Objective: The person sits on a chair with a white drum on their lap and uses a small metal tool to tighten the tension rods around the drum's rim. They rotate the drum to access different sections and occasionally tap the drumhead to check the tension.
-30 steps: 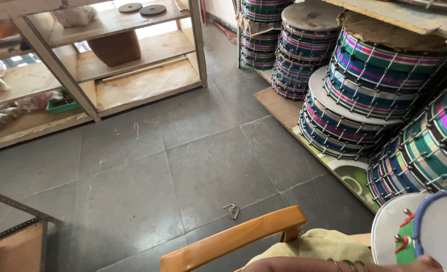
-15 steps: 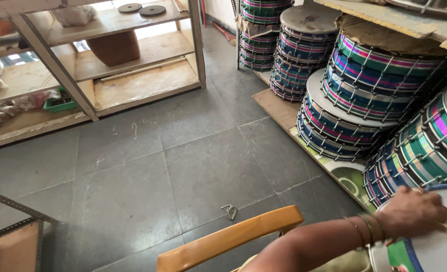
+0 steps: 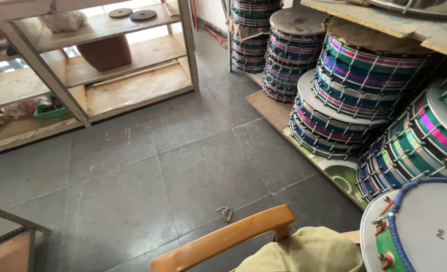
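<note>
Now out of frame: left hand and right hand both, so grip state impossible to tell for either. Half a second back, a hand with bangles on the wrist flat on the white drumhead at lower right; gone from view at present. Meaning for the work: nothing visibly touching or steadying the white-headed drum [image 3: 427, 231] any more, contact apparently released or moved below the frame edge. Also shifted since a second ago: view tilted slightly, more of the drumhead showing.

Location of the white-headed drum: bottom right corner, cut off by the frame, just beside the yellowish cloth [image 3: 304, 252] and close under the leaning striped drums [image 3: 425, 136]. Appearance: pale smooth head with small dark marks, blue rope lacing round the rim, green shell, red-tipped metal hooks on the left side. Tilted toward the camera; support underneath hidden.

Around it: curved wooden chair back [image 3: 223, 239] at bottom centre, the cloth draped behind it. Small metal hook [image 3: 225, 213] lying on the grey tiled floor [image 3: 133, 176], apart from everything. Stacked striped drums [image 3: 334, 100] on a low board along the right wall. Wooden shelving [image 3: 128, 65] at upper left, two dark discs [image 3: 133, 13] on the top shelf.
</note>
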